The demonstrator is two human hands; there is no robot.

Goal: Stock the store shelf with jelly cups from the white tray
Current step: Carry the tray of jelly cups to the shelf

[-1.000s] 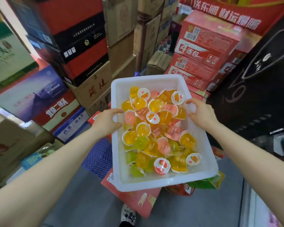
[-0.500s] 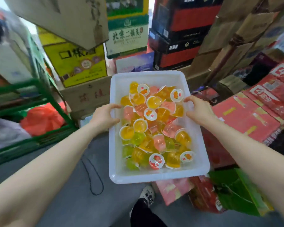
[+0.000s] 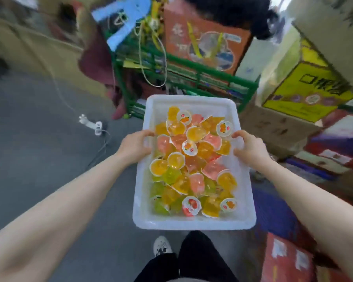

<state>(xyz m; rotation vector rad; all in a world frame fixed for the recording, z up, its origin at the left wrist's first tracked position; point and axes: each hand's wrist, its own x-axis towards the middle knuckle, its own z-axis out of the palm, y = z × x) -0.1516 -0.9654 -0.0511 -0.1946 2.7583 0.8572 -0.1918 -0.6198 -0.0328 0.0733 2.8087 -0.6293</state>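
A white plastic tray is carried in front of me at waist height. It is filled with several jelly cups in orange, pink and green, some lying lid-up with fruit labels. My left hand grips the tray's left rim, thumb over the edge. My right hand grips the right rim the same way. No store shelf with jelly cups shows in the blurred view.
A green metal rack with boxes stands straight ahead behind the tray. Cardboard and yellow boxes stack at the right, red cartons at lower right. A power strip with cable lies on the grey floor at left. My shoe shows below.
The view has swung left with the tray held steady in both hands: the red cartons slid off to the right, the green rack now stands ahead and open grey floor appears at left.
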